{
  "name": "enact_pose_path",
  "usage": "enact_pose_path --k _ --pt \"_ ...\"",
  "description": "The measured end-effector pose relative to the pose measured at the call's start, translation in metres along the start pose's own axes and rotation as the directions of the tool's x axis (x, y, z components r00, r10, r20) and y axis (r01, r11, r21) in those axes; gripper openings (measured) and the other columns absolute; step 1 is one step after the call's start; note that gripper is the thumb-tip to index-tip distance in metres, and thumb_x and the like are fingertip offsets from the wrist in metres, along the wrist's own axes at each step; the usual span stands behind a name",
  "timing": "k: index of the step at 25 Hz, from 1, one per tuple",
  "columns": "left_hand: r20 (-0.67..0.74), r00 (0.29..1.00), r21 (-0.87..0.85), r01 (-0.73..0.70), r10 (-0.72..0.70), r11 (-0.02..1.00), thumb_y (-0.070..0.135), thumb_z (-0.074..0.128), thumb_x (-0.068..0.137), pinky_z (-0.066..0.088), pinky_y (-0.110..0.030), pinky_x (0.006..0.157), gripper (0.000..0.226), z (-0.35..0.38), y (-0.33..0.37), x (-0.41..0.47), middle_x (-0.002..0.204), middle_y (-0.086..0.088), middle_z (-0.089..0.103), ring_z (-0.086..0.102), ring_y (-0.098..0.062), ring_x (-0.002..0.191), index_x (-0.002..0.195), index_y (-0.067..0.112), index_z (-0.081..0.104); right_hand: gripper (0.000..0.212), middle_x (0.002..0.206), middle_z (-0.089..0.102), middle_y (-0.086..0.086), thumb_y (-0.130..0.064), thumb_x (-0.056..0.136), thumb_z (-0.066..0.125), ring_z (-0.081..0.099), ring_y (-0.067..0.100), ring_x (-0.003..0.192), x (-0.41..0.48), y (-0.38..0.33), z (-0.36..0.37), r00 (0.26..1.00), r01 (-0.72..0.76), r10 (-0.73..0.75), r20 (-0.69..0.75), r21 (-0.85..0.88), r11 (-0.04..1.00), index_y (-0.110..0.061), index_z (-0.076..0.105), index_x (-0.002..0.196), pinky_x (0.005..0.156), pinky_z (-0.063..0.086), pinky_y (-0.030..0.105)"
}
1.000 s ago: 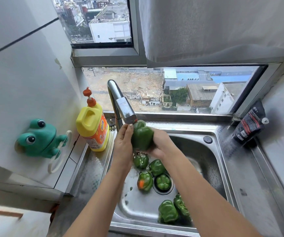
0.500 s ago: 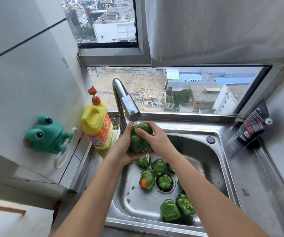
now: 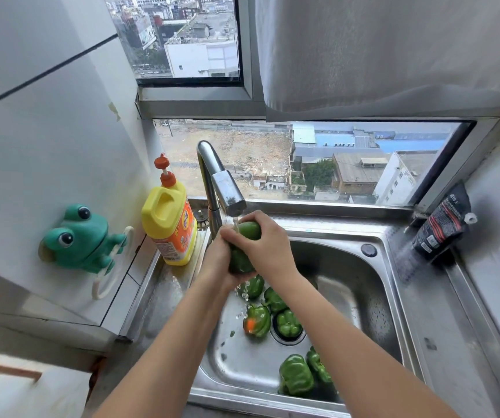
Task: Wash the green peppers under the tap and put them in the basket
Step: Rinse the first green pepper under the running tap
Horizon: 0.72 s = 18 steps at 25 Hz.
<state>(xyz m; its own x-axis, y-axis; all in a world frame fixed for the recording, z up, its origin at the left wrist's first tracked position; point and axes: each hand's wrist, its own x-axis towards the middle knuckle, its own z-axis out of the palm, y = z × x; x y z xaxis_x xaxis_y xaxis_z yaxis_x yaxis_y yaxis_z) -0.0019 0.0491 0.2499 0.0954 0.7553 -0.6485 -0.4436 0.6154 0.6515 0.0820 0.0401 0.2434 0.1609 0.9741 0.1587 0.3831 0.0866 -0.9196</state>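
Both hands hold one green pepper right under the spout of the steel tap, where a thin stream of water falls on it. My left hand cups it from the left and below. My right hand wraps over its top and right side. Several more green peppers lie in the steel sink: one with an orange patch, one over the drain, a pair near the front rim. No basket shows in view.
A yellow detergent bottle stands left of the tap. A green frog holder sticks to the left wall. A black pouch leans in the right corner by the window. A curtain hangs above.
The pepper has stayed under the tap while my right hand slid from behind it to over its top. My left hand shifted lower beneath it. Water now splashes off it.
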Motion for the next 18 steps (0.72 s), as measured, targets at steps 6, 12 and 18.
enact_pose_path --k 6,12,18 --pt "-0.024 0.62 0.522 -0.662 0.785 0.539 0.041 0.051 0.091 0.039 -0.008 0.058 0.032 0.001 -0.019 0.004 0.079 0.001 0.057 0.054 -0.012 0.072 0.091 0.009 0.055 0.02 0.083 0.064 0.001 -0.029 0.086 0.06 0.061 0.021 0.084 0.019 -0.012 0.004 0.826 -0.529 0.555 0.092 0.463 0.711 -0.012 0.066 0.093 0.077 0.05 0.035" --pt "0.023 0.524 0.562 -0.711 0.852 0.422 0.039 0.039 0.091 0.047 -0.034 0.074 0.031 0.002 -0.016 0.018 0.087 -0.006 0.061 0.058 -0.022 0.085 0.088 0.016 0.06 0.024 0.09 0.069 0.008 -0.031 0.089 0.059 0.068 0.024 0.083 0.028 0.007 0.007 0.65 -0.654 0.621 0.438 0.738 0.163 -0.015 0.069 0.104 0.076 0.057 0.036" --pt "0.228 0.973 -0.474 0.147 -0.04 0.868 0.026 0.048 0.094 0.049 -0.034 0.078 0.027 0.005 0.002 0.019 0.101 -0.008 0.063 0.058 -0.023 0.1 0.113 0.011 0.058 0.023 0.099 0.067 -0.004 -0.023 0.091 0.054 0.052 0.009 0.109 0.008 0.016 0.019 0.92 0.368 -0.371 -0.129 -0.045 0.929 -0.014 0.073 0.099 0.104 0.034 0.039"
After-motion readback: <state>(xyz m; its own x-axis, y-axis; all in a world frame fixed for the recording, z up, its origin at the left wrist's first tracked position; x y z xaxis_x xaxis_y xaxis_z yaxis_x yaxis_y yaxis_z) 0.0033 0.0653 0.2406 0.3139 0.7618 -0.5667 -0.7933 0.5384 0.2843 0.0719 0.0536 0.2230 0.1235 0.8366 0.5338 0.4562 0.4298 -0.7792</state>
